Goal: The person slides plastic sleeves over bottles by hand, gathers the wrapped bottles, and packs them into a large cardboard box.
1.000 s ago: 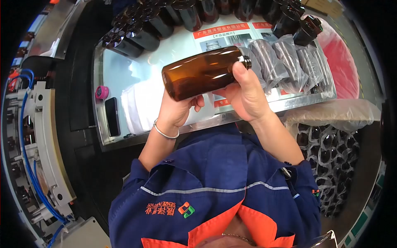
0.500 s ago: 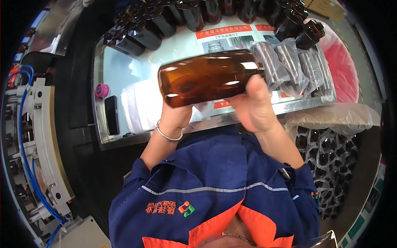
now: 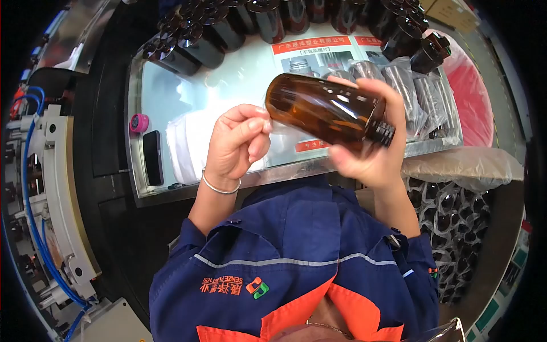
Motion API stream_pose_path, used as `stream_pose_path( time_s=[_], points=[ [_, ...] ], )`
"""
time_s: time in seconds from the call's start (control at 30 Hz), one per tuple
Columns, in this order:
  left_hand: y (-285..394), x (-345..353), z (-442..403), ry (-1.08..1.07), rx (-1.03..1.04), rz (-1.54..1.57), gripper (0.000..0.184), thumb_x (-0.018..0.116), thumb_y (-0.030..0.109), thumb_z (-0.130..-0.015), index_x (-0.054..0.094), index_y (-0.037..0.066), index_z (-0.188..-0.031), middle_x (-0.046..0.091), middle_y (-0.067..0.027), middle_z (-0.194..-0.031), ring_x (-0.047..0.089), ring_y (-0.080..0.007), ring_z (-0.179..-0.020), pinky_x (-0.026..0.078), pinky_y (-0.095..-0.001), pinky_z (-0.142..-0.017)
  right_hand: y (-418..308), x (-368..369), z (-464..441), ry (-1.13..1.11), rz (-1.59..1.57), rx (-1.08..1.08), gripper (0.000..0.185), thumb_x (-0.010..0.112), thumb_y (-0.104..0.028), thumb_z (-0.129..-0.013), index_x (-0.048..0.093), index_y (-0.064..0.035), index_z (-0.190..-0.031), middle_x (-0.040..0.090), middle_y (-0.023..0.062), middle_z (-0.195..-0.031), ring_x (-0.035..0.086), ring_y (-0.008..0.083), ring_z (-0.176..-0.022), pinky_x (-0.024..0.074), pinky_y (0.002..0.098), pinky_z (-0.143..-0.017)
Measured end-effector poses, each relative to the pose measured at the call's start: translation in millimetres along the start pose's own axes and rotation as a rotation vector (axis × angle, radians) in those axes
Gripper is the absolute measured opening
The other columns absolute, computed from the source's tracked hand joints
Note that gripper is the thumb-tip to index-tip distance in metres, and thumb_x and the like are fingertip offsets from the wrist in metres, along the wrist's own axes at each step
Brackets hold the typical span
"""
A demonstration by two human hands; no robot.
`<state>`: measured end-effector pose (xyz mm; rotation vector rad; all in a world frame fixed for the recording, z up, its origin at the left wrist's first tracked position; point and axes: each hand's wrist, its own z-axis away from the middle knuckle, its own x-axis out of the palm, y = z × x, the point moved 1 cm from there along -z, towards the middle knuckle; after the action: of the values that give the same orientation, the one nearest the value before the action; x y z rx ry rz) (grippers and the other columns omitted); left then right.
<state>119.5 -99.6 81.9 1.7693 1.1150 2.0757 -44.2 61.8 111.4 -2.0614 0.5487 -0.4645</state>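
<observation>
An amber bottle point(image 3: 319, 108) lies tilted in the air above the bench, its neck toward the lower right and its base toward the upper left. My right hand point(image 3: 379, 148) is wrapped round its neck end, thumb below and fingers above. Beside the base is my left hand point(image 3: 239, 139), its fingers curled and thumb pressed to the fingertips; what they pinch, if anything, is too small to make out. A bracelet point(image 3: 221, 189) circles my left wrist.
Dark bottles point(image 3: 268, 23) line the bench's back edge. Bagged bottles point(image 3: 401, 85) lie at the right. A white cloth point(image 3: 185, 148), a phone point(image 3: 152, 158) and a pink round item point(image 3: 138, 122) are at the left. A box of wrapped bottles point(image 3: 450, 228) stands lower right.
The bottle has swung round, its neck now pointing down to the right. My right hand has wrapped round the neck end. My left hand has come out from beneath the base.
</observation>
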Motion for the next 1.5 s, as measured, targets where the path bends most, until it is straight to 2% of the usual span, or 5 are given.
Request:
stream_pose_path(
  time_s=[0.37,0.63,0.83,1.17,1.5],
  points=[
    [26.2,39.0,15.9,-0.363,-0.176,-0.652,0.011,0.063,-0.005,-0.081,0.068,-0.005,-0.091,0.066,-0.0129,-0.079,0.060,-0.0124,-0.053,0.047,-0.0201,-0.049,15.2,40.2,0.5,-0.462,0.560,-0.079,0.087,0.086,-0.019,-0.053,0.047,-0.0145,-0.131,0.036,0.0237,-0.137,0.042,0.0460,-0.122,0.0418,0.0470,-0.099],
    [68.3,-40.3,34.6,0.739,-0.047,-1.162,0.017,0.070,0.012,-0.081,0.067,-0.001,-0.092,0.065,-0.0045,-0.075,0.059,-0.0090,-0.060,0.045,-0.0219,-0.051,51.9,26.1,-9.3,-0.852,1.252,-0.156,0.046,0.075,-0.025,-0.069,0.058,-0.0094,-0.109,0.050,0.0162,-0.125,0.043,0.0393,-0.123,0.0331,0.0566,-0.102],
    [34.5,-61.9,34.6,0.454,-0.305,-1.944,0.034,0.075,0.028,-0.073,0.060,0.000,-0.085,0.062,-0.0170,-0.074,0.062,-0.0322,-0.071,0.048,-0.0398,-0.067,54.2,47.6,-89.8,-0.486,1.214,0.008,0.043,0.078,-0.031,-0.073,0.061,-0.0049,-0.104,0.063,0.0099,-0.101,0.062,0.0249,-0.093,0.0476,0.0364,-0.086],
    [48.8,-74.0,43.9,0.563,-0.196,-1.487,0.015,0.070,0.012,-0.077,0.065,-0.002,-0.074,0.062,-0.0105,-0.062,0.058,-0.0183,-0.056,0.048,-0.0314,-0.057,125.5,59.1,-191.0,-0.258,1.377,0.191,0.088,0.072,-0.049,-0.074,0.032,-0.0086,-0.141,0.067,0.0199,-0.094,0.066,0.0331,-0.089,0.0522,0.0415,-0.078],
    [68.4,-44.6,49.2,0.562,-0.204,-0.904,0.011,0.069,0.008,-0.081,0.064,-0.001,-0.081,0.061,-0.0009,-0.067,0.055,-0.0060,-0.055,0.042,-0.0181,-0.048,89.7,54.3,-130.7,0.233,0.542,0.017,0.063,0.080,-0.018,-0.067,0.042,-0.0030,-0.114,0.060,0.0143,-0.096,0.062,0.0239,-0.087,0.0497,0.0354,-0.082]
  ],
)
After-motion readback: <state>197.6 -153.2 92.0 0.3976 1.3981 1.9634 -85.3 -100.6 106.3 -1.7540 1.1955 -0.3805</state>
